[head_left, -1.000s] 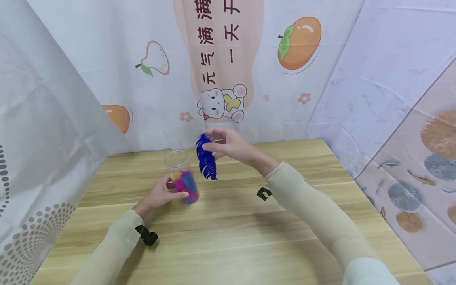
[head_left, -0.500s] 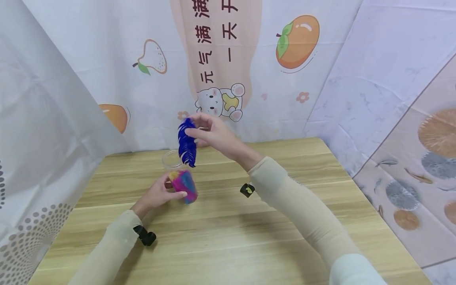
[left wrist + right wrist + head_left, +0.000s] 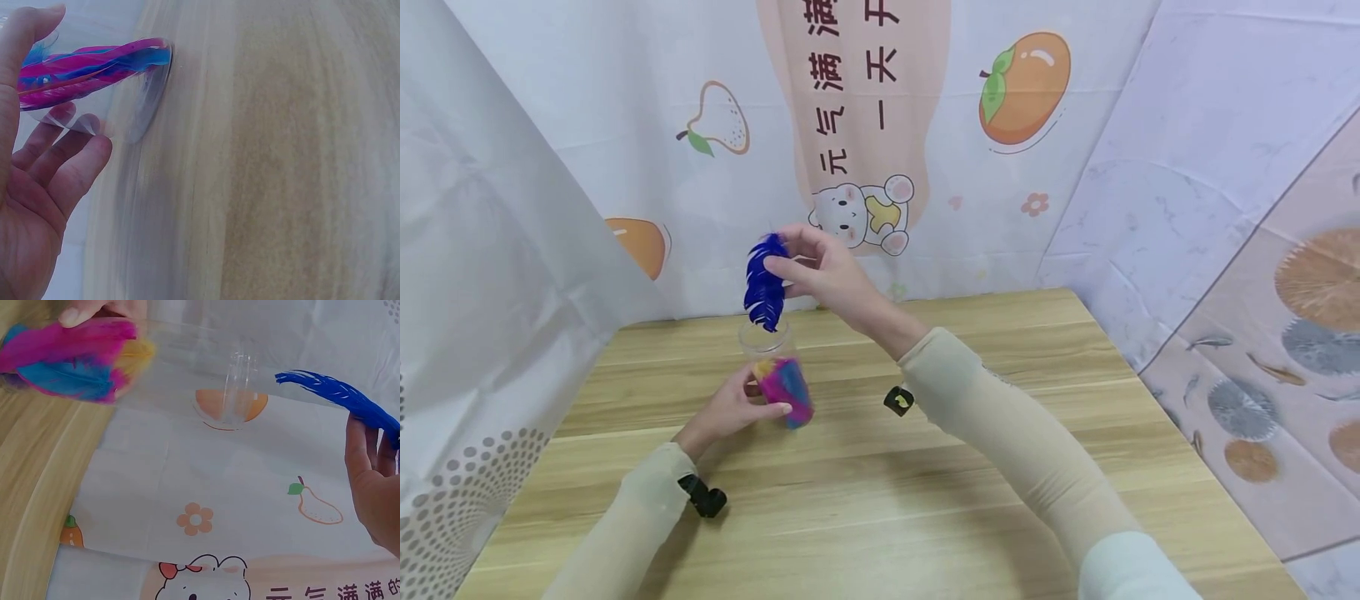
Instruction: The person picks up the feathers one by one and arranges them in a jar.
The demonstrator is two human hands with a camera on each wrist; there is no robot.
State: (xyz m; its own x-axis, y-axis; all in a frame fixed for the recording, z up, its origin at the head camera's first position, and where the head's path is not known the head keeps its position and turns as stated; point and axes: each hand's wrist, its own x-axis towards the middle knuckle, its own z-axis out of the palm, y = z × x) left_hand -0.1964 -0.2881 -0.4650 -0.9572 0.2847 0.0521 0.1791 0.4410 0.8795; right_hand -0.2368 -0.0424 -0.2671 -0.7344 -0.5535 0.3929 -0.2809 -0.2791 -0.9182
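A clear plastic jar [image 3: 772,367] stands on the wooden table [image 3: 925,492], holding pink, blue and yellow feathers [image 3: 784,390]. My left hand [image 3: 739,407] grips the jar's lower part; the left wrist view shows the fingers [image 3: 59,159] wrapped around the jar [image 3: 112,94]. My right hand [image 3: 816,271] pinches a dark blue feather [image 3: 763,283] that hangs tip-down just above the jar's open mouth. In the right wrist view the blue feather [image 3: 340,397] juts out from the fingers [image 3: 365,469] toward the jar [image 3: 187,369].
Printed cloth sheets with fruit and a cartoon bear [image 3: 861,212] wall off the back and both sides of the table. A patterned floor [image 3: 1285,367] lies beyond the right edge.
My right hand has carried the blue feather up and to the left, from beside the jar to just above its mouth. The left hand keeps its hold on the jar.
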